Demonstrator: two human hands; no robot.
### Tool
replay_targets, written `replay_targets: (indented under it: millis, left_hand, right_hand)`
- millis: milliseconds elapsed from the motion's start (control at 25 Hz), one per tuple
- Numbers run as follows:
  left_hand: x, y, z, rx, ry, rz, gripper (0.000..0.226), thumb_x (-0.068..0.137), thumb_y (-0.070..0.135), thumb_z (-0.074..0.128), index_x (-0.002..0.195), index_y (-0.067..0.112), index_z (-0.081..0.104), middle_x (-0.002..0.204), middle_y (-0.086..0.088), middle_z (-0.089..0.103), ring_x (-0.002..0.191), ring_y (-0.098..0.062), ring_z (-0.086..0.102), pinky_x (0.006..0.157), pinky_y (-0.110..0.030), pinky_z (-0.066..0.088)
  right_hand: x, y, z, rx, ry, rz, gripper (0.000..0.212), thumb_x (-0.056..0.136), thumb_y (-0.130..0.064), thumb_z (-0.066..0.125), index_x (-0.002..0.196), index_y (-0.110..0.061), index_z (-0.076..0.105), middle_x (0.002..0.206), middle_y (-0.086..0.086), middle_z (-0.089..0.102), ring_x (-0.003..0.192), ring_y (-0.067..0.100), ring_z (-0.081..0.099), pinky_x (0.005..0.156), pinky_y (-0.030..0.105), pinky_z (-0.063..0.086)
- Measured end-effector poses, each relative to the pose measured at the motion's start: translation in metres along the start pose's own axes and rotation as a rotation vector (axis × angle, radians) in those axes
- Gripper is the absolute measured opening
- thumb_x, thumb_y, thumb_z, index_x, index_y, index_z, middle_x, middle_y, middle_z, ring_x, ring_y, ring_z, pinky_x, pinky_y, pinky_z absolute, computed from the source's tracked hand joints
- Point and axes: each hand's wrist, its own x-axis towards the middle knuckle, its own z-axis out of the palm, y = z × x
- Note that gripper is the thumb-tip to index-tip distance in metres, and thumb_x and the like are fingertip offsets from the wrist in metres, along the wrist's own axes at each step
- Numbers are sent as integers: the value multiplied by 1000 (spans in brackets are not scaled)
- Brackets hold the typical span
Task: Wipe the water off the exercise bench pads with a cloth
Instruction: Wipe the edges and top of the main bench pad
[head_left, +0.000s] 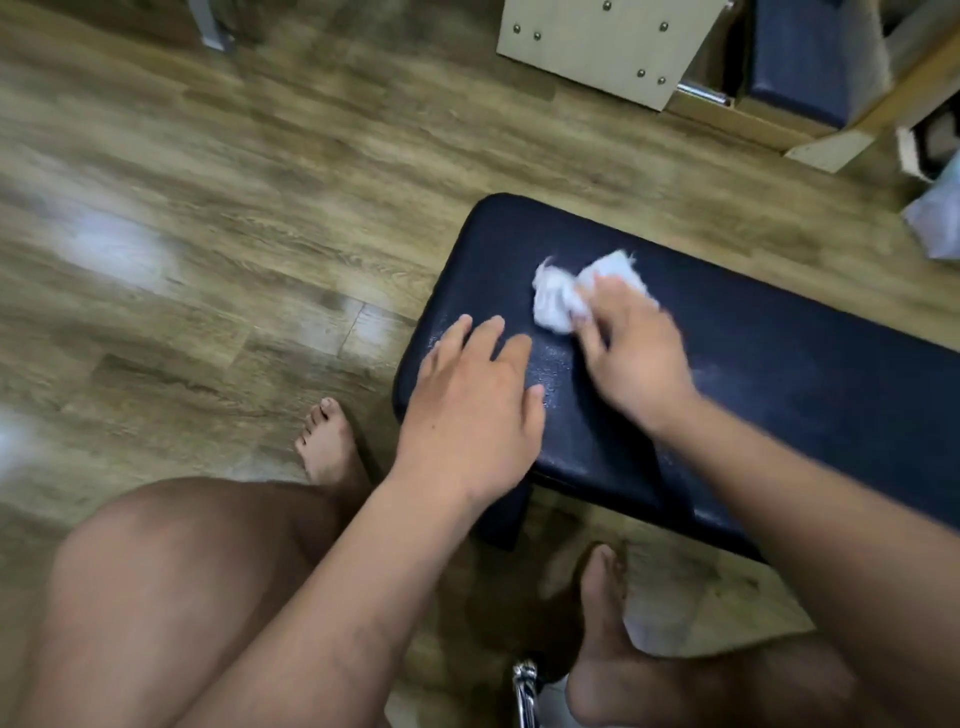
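One bench pad (779, 374), dark navy, runs from frame centre out toward 4 o'clock. One cloth (556, 304), white and crumpled, lies on the pad top near its rounded end, at 1 o'clock from the left hand (472, 410). Two hands are in view. The left hand lies flat on the pad, fingers straight and slightly spread, holding nothing. The right hand (634, 358), motion-blurred, has its fingers curled over the cloth and presses it to the pad. A speckled sheen shows on the pad between the hands. Two bare feet are on the wood floor (208, 208): left foot (327, 441) at 7 o'clock, right foot (608, 623) at 5 o'clock. At 12 o'clock is one beige panel (597, 47), six studs counted; at 1 o'clock, one second dark pad (800, 62).
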Motion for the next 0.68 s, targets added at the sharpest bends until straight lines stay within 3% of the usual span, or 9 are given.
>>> replay_targets:
  millis: [120,240,360,480,600,680]
  left_hand:
    - [8,15,1,8,12,56,52,98,38,47,146,20,41,160,-4,29,150,-25,15,121,-41,20]
    - [12,23,10,78,-104,63,57,97,43,47,149,24,31,163,-2,19,151,-26,7,122,-43,16]
    - [11,36,24,183,-234,94,69,92,50,55,150,29,23,165,-2,7,152,-31,0,122,-54,12]
    - [14,51,32,274,-277,84,81,88,55,61,152,32,17,166,-2,0,151,-35,-6,119,-63,7]
    - [27,64,29,261,-231,99,88,84,60,63,152,33,16,166,-1,-1,151,-35,-7,120,-60,8]
    - [36,73,29,280,-246,134,94,80,63,65,153,33,13,166,-1,-4,151,-36,-8,120,-58,11]
  right_hand:
    - [-119,-9,-13,43,-224,-269,43,92,-29,42,131,-22,58,145,-2,48,137,18,38,111,31,31]
    - [-101,33,-29,-38,-203,-399,38,94,-30,45,129,-25,61,142,-2,52,129,20,49,104,37,41]
    - [8,78,-29,-191,-75,-147,35,99,-37,42,128,-26,58,142,2,50,117,32,56,91,38,47]
    - [64,88,-28,-194,-90,89,32,98,-32,42,123,-18,58,124,15,59,109,38,56,85,37,43]
    - [-13,70,-23,-136,2,33,33,98,-29,41,124,-15,58,129,9,55,120,33,48,96,40,44]
    - [-102,56,-32,-80,-59,-43,36,97,-29,43,128,-18,59,139,6,52,131,29,42,109,39,36]
